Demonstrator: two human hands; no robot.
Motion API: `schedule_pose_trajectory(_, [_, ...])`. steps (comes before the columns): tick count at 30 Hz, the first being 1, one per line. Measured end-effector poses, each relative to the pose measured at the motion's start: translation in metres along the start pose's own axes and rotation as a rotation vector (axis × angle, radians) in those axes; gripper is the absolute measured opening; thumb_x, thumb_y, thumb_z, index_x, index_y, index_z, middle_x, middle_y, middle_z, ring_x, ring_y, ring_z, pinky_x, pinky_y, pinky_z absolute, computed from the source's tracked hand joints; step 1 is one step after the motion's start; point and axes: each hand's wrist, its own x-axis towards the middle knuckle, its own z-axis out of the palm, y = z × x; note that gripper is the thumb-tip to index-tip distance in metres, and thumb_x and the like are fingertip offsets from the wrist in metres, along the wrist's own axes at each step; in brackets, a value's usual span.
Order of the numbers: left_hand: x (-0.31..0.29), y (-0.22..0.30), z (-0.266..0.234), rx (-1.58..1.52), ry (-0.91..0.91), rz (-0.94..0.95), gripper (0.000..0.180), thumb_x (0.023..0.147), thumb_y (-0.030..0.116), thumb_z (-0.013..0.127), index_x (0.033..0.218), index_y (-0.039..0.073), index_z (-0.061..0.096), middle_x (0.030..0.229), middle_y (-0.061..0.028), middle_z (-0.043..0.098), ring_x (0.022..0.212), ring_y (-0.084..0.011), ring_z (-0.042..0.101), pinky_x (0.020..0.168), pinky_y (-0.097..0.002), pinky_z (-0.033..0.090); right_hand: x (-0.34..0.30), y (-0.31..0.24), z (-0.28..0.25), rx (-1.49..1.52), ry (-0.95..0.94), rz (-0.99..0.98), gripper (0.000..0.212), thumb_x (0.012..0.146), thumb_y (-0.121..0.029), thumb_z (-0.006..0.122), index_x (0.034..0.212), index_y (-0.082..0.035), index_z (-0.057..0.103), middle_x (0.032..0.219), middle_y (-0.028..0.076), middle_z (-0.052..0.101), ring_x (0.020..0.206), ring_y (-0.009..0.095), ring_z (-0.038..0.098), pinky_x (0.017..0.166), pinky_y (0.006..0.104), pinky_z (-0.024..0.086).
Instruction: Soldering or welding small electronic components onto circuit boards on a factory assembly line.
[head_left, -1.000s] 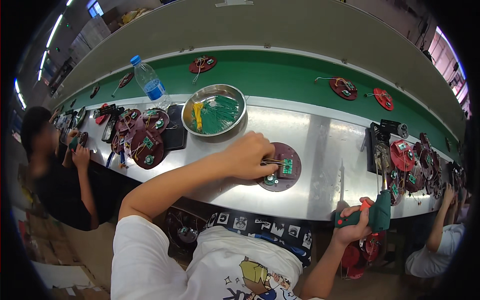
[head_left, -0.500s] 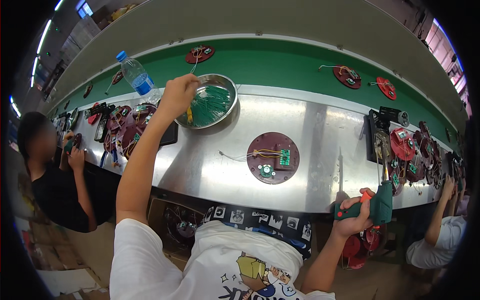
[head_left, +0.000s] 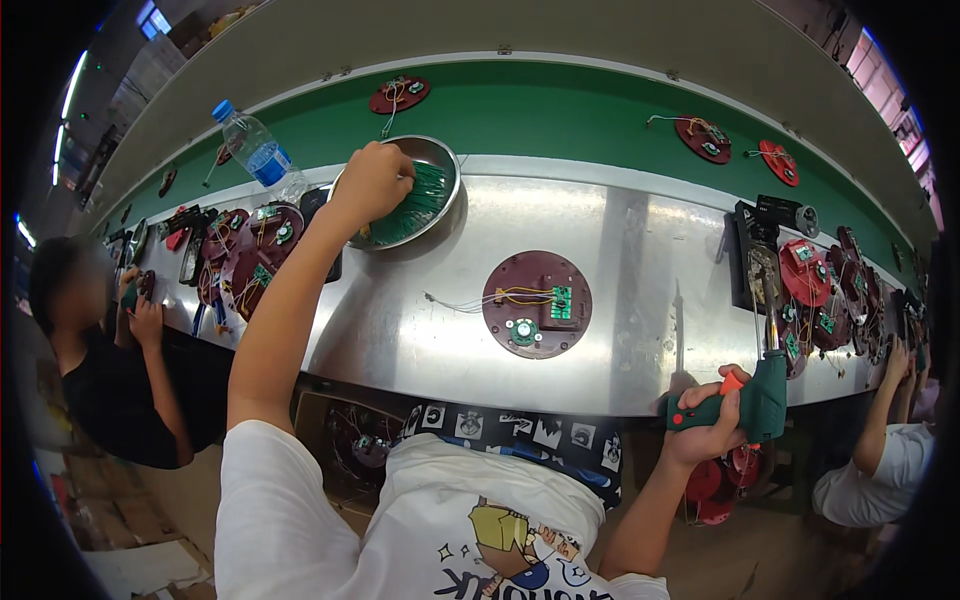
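Reaching into a round metal bowl [head_left: 452,205] at the back left, my left hand [head_left: 376,183] has its fingers curled together over many thin green strands [head_left: 425,200]. The fingertips are partly hidden, and whatever they pinch does not show. At the bench's front right, my right hand [head_left: 708,420] grips a dark green pistol-grip power tool [head_left: 768,400] with an orange trigger and a slim metal shaft pointing away from me. Between my hands, a round maroon disc [head_left: 545,268] lies flat on the bench. It carries a green circuit board, a small round part and loose wires trailing left.
A plastic water bottle [head_left: 262,155] leans behind the bowl. Maroon discs with wires are piled at left [head_left: 245,265] and at right beside a red disc [head_left: 805,272]. A black holder [head_left: 745,262] stands near the right pile. People work on both sides.
My left hand has moved lower into the bowl, its fingers now over the strands. The whole view has shifted slightly. My right hand keeps its grip on the green tool.
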Motion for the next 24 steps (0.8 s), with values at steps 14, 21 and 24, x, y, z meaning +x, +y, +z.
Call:
schedule_pose_trajectory(14, [-0.042, 0.086, -0.026, -0.525, 0.307, 0.273, 0.012, 0.089, 0.006, 0.061, 0.100, 0.001, 0.065, 0.094, -0.0145, 0.067, 0.080, -0.0332, 0.063, 0.076, -0.0379, 0.051, 0.001, -0.004, -0.019, 0.070, -0.196, 0.064, 0.035, 0.094, -0.020, 0.051, 0.114, 0.008, 0.048, 0.095, 0.016, 0.055, 0.046, 0.014, 0.050, 0.041, 0.0258, 0.041])
schedule_pose_trajectory(21, [-0.102, 0.168, 0.005, -0.677, 0.274, 0.393, 0.011, 0.079, 0.001, 0.066, 0.089, 0.000, 0.062, 0.077, -0.0136, 0.058, 0.068, -0.0321, 0.058, 0.062, -0.0417, 0.047, -0.028, -0.016, -0.009, -0.148, -0.503, 0.230, 0.038, 0.078, -0.006, 0.067, 0.113, 0.009, 0.063, 0.096, 0.016, 0.069, 0.057, 0.018, 0.061, 0.053, 0.0254, 0.048])
schedule_pose_trajectory(24, [-0.107, 0.171, 0.020, -0.600, 0.328, 0.370, 0.014, 0.075, -0.001, 0.067, 0.087, 0.000, 0.062, 0.075, -0.0125, 0.058, 0.066, -0.0311, 0.058, 0.060, -0.0408, 0.047, -0.018, -0.015, -0.017, -0.441, -0.698, 0.109, 0.031, 0.072, -0.007, 0.069, 0.100, 0.005, 0.069, 0.091, 0.013, 0.069, 0.074, 0.021, 0.065, 0.067, 0.0313, 0.052])
